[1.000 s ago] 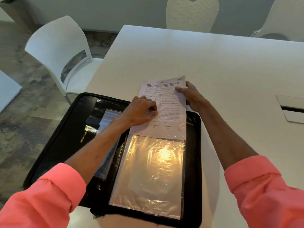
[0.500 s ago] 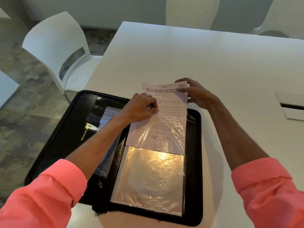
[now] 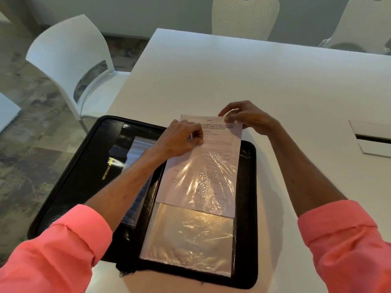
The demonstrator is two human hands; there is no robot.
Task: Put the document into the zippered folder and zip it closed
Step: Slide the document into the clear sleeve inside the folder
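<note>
A black zippered folder [image 3: 80, 166] lies open at the near left corner of the white table. A clear plastic sleeve [image 3: 190, 240] covers its right half. A printed paper document [image 3: 220, 144] sits partway inside the sleeve, its top end sticking out past the folder's far edge. My left hand [image 3: 182, 139] pinches the sleeve's upper left edge over the document. My right hand [image 3: 247, 116] grips the document's top right corner.
The white table [image 3: 232, 70] reaches far and right, with a cable hatch [image 3: 372, 138] at the right. One white chair [image 3: 72, 60] stands at the left, two more chairs [image 3: 245, 15] at the far side. Patterned floor lies to the left.
The document has slid deeper into the sleeve, toward me. My right hand shifted from lying on the page to gripping its top right corner. My left hand stays at the sleeve's edge.
</note>
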